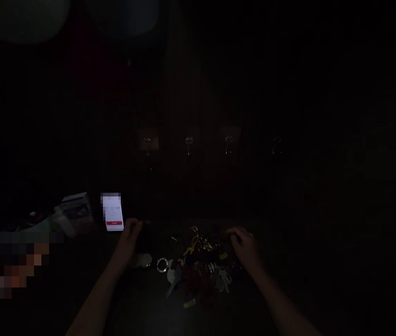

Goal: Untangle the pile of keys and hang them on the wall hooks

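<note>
The scene is very dark. My left hand [129, 240] is at the left of a pile, its thumb and index finger pressed together; whatever they may hold is lost in the dark. My right hand [243, 242] hovers at the pile's right edge with fingers curled in a pinch, and I cannot make out anything in it. Between the hands lies a jumble of keys [224, 280] with a yellow cord [192, 245], dark red pieces and a yellow tag [190, 303]. A metal ring [162, 265] and a pale round disc [146, 260] lie nearer my left hand.
A lit phone [114, 214] stands just beyond my left hand. Left of it is a small box [79, 210] with a pale object against it. Several metal hooks [189, 144] line up along the back. Large pale rounded shapes [23, 18] show at the upper left.
</note>
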Tool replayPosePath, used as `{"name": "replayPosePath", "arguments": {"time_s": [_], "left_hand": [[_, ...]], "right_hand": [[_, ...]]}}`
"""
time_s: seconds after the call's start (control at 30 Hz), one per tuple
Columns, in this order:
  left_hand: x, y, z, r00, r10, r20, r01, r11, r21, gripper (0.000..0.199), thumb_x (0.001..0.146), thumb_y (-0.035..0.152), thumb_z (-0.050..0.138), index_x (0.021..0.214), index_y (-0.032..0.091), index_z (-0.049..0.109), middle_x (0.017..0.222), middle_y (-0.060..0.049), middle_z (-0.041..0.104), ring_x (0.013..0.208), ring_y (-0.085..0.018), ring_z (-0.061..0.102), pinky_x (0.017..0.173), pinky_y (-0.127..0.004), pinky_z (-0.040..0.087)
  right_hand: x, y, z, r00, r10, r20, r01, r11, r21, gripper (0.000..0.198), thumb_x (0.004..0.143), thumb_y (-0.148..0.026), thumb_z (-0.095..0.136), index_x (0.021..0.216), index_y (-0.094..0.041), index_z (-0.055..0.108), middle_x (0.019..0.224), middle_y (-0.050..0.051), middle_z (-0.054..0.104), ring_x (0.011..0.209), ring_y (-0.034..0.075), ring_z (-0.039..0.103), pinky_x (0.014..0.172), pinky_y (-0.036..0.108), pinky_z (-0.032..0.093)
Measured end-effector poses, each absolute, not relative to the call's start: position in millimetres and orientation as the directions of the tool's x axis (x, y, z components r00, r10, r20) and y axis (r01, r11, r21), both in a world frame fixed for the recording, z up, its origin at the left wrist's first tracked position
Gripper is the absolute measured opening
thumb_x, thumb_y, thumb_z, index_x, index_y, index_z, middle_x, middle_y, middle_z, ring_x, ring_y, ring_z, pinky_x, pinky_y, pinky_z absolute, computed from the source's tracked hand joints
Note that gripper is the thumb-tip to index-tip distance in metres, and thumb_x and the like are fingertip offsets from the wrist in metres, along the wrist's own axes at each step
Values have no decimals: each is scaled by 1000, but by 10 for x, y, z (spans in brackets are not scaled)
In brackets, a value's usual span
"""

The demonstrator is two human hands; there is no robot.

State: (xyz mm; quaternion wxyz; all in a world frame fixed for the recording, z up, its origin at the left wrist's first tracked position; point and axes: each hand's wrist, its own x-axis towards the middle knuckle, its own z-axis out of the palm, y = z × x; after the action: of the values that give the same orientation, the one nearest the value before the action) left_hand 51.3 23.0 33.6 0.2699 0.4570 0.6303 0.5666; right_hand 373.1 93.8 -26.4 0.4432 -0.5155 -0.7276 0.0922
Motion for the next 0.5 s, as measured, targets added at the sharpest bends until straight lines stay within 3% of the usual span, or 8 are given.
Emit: {"name": "replayPosePath", "arguments": {"time_s": [0.13,0.3,0.5], "left_hand": [[543,214,393,-427,887,176,229,-82,970,26,75,50,52,79,24,49,80,1,66,80,-19,61,69,-29,47],[600,212,544,-402,878,259,219,-182,958,24,70,44,60,75,23,50,101,-5,68,97,-24,61,80,-35,48],[693,216,768,-448,810,379,285,-273,919,27,68,34,63,91,23,55,105,-6,67,101,-24,61,86,-40,48]], "right_hand": [[3734,938,-258,-87,829,552,670,459,-583,25,77,-24,38,69,-23,62,77,3,68,79,21,62,74,35,41],[3726,932,-257,-73,814,576,673,466,-575,26,76,-22,38,68,-24,63,76,2,68,78,21,62,73,34,42],[3727,933,-260,-87,814,575,655,481,-583,25,76,-21,39,67,-24,63,75,2,68,76,21,62,73,34,43]]}}
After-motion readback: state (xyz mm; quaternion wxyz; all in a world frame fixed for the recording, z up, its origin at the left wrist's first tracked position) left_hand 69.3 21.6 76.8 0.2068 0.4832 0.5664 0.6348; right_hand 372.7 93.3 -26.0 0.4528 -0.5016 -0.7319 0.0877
